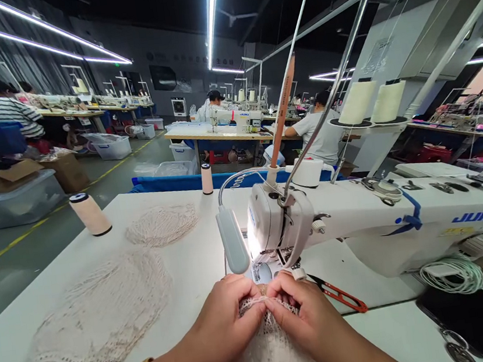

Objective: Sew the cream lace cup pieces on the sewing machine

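Both hands meet just in front of the needle area of a white sewing machine [268,219]. My left hand [229,317] pinches the edge of a cream lace piece [274,353] between thumb and fingers. Beside it, my right hand [305,308] pinches the same edge, the thumbs nearly touching. The lace hangs down from the fingers toward the table's front edge. A small lamp [232,241] lights the needle area, and the presser foot is partly hidden behind the fingertips.
Lace stacks [103,309] [163,223] lie at the left. Thread cones [90,214] [206,179] stand behind them. Orange-handled snips [341,295], a coiled cable [453,276] and a black phone [469,311] lie at the right. People sit at other machines beyond.
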Tool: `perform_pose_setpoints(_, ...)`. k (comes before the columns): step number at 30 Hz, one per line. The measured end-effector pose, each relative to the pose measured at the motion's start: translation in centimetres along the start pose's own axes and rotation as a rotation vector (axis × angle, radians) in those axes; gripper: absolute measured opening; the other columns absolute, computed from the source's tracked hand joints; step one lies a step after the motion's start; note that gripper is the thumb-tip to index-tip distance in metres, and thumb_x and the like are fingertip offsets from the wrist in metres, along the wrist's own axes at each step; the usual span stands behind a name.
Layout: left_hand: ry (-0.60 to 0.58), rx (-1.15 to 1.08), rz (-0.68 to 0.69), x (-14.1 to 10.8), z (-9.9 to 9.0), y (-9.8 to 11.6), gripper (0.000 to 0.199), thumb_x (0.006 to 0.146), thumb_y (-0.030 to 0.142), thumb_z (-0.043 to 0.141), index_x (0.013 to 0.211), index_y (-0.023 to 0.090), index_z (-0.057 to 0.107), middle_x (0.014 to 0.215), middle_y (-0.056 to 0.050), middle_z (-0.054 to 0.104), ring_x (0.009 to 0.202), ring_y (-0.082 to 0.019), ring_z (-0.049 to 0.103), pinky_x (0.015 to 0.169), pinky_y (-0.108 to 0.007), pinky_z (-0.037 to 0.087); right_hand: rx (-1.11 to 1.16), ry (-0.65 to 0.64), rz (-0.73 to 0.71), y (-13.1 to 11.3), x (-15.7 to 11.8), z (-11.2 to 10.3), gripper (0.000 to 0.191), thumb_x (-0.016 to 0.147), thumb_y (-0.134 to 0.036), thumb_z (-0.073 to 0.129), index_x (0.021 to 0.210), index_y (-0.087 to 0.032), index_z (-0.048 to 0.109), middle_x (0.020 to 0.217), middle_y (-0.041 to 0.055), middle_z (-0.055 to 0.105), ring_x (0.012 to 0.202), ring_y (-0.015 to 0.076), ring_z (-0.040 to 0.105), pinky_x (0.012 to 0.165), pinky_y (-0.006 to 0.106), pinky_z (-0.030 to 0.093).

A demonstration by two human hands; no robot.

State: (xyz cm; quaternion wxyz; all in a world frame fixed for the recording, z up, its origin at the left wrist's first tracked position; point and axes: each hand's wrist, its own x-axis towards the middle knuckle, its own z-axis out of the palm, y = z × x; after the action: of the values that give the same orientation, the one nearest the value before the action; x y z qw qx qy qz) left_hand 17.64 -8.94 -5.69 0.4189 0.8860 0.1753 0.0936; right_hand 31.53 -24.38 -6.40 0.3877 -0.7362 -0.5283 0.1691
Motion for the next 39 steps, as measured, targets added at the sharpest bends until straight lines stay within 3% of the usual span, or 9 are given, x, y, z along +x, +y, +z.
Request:
perform_pose_setpoints(3,0.003,0.198,0.01,0.4,0.3,-0.4,0.029,0.099,0.04,0.054,0.076,0.022,0.053,0.087,-0.006,0.068,0.085,-0.026,0.059,0.08,-0.041,0.043,-0.117,0.031,0.006,0.3,0.9,0.8,0.02,0.103,-0.03,0.048,0.085,-0.025,0.055,0.082,0.0002,0.062,0.079,0.0213,0.059,0.071,0.031,0.041)
perform_pose_setpoints(5,0.072,0.289,0.078,0.5,0.7,-0.8,0.022,0.099,0.035,0.054,0.081,0.022,0.057,0.091,-0.007,0.068,0.086,-0.027,0.058,0.081,-0.042,0.042,-0.194,0.062,0.003,0.6,1.5,1.4,0.02,0.102,-0.025,0.048,0.082,-0.025,0.052,0.084,0.0018,0.065,0.081,0.0223,0.062,0.072,0.031,0.042)
perform_pose_setpoints(9,0.287,0.376,0.369,0.6,1.1,-1.5,0.014,0.099,0.018,0.054,0.09,0.022,0.064,0.098,-0.007,0.07,0.086,-0.026,0.059,0.078,-0.04,0.04,-0.325,0.12,0.02,1.3,1.9,2.2,0.019,0.103,-0.024,0.049,0.086,-0.024,0.057,0.092,0.0052,0.072,0.079,0.023,0.065,0.066,0.03,0.043)
perform_pose_setpoints(13,0.246,0.417,0.569,0.7,0.7,-1.5,0.03,0.105,0.01,0.051,0.081,0.02,0.064,0.086,-0.002,0.073,0.078,-0.022,0.061,0.073,-0.037,0.039,-0.412,0.129,0.011,2.0,1.6,2.2,0.017,0.108,-0.03,0.051,0.098,-0.023,0.064,0.096,0.0065,0.075,0.072,0.022,0.066,0.062,0.029,0.042)
perform_pose_setpoints(19,0.263,0.47,0.576,0.8,0.8,-1.7,0.031,0.101,0.005,0.054,0.075,0.02,0.063,0.084,-0.002,0.074,0.076,-0.021,0.062,0.072,-0.038,0.04,-0.536,0.163,-0.234,1.9,0.7,1.2,0.018,0.109,-0.021,0.049,0.114,-0.023,0.066,0.102,0.007,0.075,0.068,0.0212,0.062,0.06,0.031,0.04)
perform_pose_setpoints(23,0.291,0.479,0.585,0.7,0.9,-1.9,0.029,0.101,0.005,0.054,0.077,0.02,0.065,0.087,-0.003,0.074,0.075,-0.021,0.062,0.072,-0.038,0.042,-0.563,0.126,-0.34,1.7,0.4,1.0,0.023,0.106,-0.013,0.047,0.097,-0.024,0.065,0.1,0.0072,0.073,0.07,0.0203,0.062,0.062,0.03,0.041)
perform_pose_setpoints(29,0.292,0.502,0.58,0.4,1.2,-2.5,0.02,0.1,0.008,0.056,0.09,0.019,0.07,0.09,-0.003,0.075,0.08,-0.024,0.065,0.075,-0.041,0.046,-0.569,0.225,-0.372,2.3,0.7,1.3,0.028,0.104,-0.01,0.045,0.096,-0.025,0.067,0.096,0.0051,0.073,0.059,0.0178,0.053,0.055,0.03,0.036)
perform_pose_setpoints(35,0.342,0.505,0.561,0.8,2.4,-4.0,0.015,0.094,0.008,0.061,0.088,0.021,0.066,0.094,-0.002,0.075,0.085,-0.027,0.065,0.078,-0.044,0.044,-0.592,0.266,-0.374,2.4,1.0,1.2,0.032,0.106,-0.012,0.042,0.102,-0.025,0.071,0.099,0.007,0.074,0.072,0.0221,0.064,0.059,0.031,0.043)
perform_pose_setpoints(39,0.34,0.515,0.567,0.6,1.8,-3.3,0.018,0.095,0.007,0.059,0.087,0.02,0.067,0.092,-0.003,0.075,0.082,-0.026,0.064,0.077,-0.043,0.045,-0.626,0.278,-0.358,2.4,1.1,1.1,0.031,0.103,-0.012,0.044,0.1,-0.026,0.072,0.101,0.0076,0.075,0.075,0.0229,0.066,0.058,0.031,0.043)
